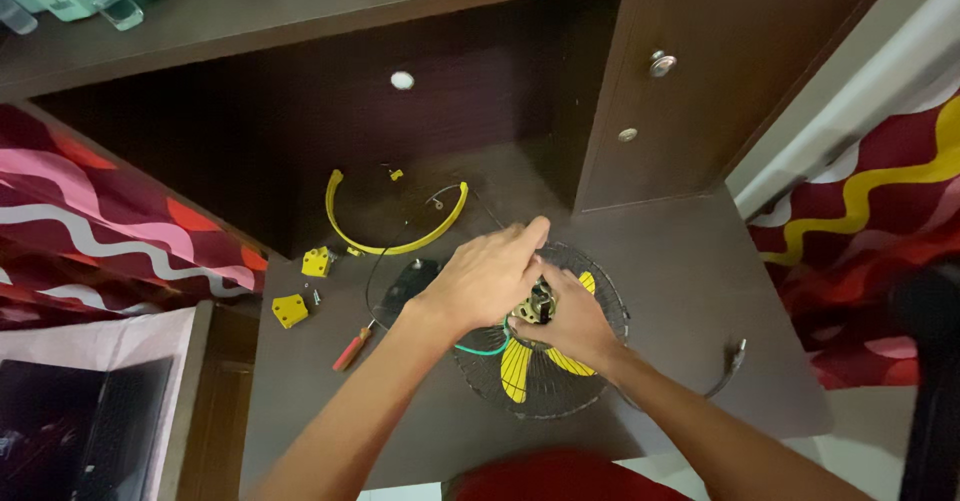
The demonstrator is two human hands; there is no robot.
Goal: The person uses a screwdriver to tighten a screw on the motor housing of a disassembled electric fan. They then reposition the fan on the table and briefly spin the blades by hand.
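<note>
Both hands met over a small fan that lay face down on a dark brown desk, its black wire cage and yellow blades showing under the wrists. The left hand lay on top with its fingers held together and curled down over the motor at the fan's middle; what its fingertips pinched could not be told. The right hand cupped the motor from the near side, thumb up against the metal part and fingers wrapped beneath. A green wire curved out from under the left wrist. To the left on the desk lay a curved yellow ring piece, two small yellow brackets, and a red-handled screwdriver just beside the cage. A black plate sat near the left forearm. A grey plug on its cord rested right of the fan. Patterned red cloth hung at both sides.
</note>
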